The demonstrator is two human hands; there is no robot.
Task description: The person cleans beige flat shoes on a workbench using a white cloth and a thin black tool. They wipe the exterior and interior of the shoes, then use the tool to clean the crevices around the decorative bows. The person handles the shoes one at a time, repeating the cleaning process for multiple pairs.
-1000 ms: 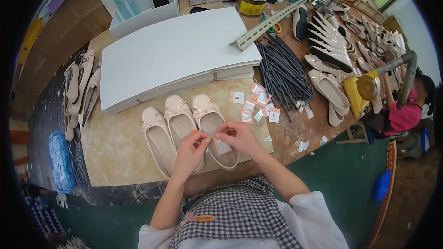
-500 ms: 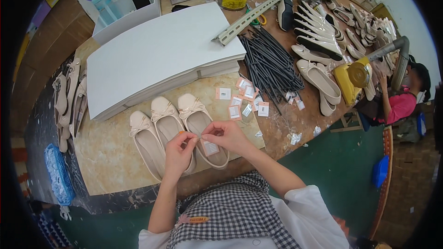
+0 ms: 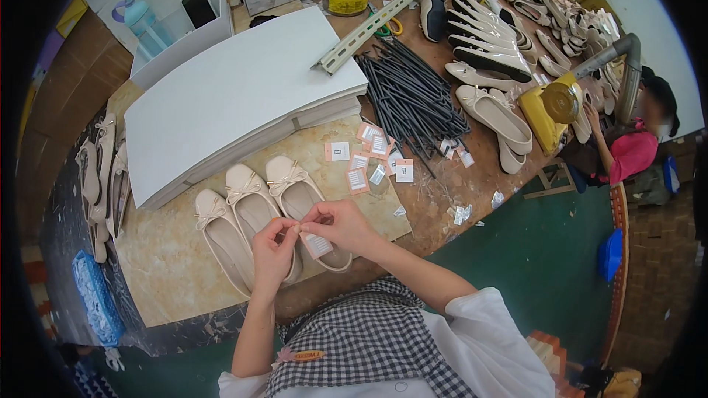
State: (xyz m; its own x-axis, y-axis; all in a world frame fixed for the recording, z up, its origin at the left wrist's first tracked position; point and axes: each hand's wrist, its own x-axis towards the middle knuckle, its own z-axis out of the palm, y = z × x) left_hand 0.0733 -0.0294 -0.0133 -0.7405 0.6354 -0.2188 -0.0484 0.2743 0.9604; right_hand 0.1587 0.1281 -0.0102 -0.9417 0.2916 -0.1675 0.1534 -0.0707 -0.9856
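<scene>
Three beige flat shoes with bows, the middle one a ballet flat [image 3: 245, 186], lie side by side on the table just beyond my hands. A small pink-edged label [image 3: 318, 245] hangs over the right-hand shoe [image 3: 286, 173]. My right hand [image 3: 341, 227] pinches its upper corner between thumb and finger. My left hand [image 3: 273, 250] is closed in a pinch at the same corner, its fingertips touching the right hand's. Whatever lies between the fingertips is too small to make out. The left-hand shoe [image 3: 210, 206] is untouched.
Several loose labels [image 3: 358, 180] lie beyond my right hand. Behind are a stack of white sheets [image 3: 243, 74], a slotted metal bar [image 3: 380, 22] and a pile of dark rods [image 3: 413, 96]. More shoes [image 3: 494, 114] spread rightward, near a yellow machine [image 3: 544, 114] and a seated person [image 3: 630, 151].
The whole view has shifted slightly, so the table things sit further left. Both hands keep their pinch at the label's corner, and the label now hangs more tilted.
</scene>
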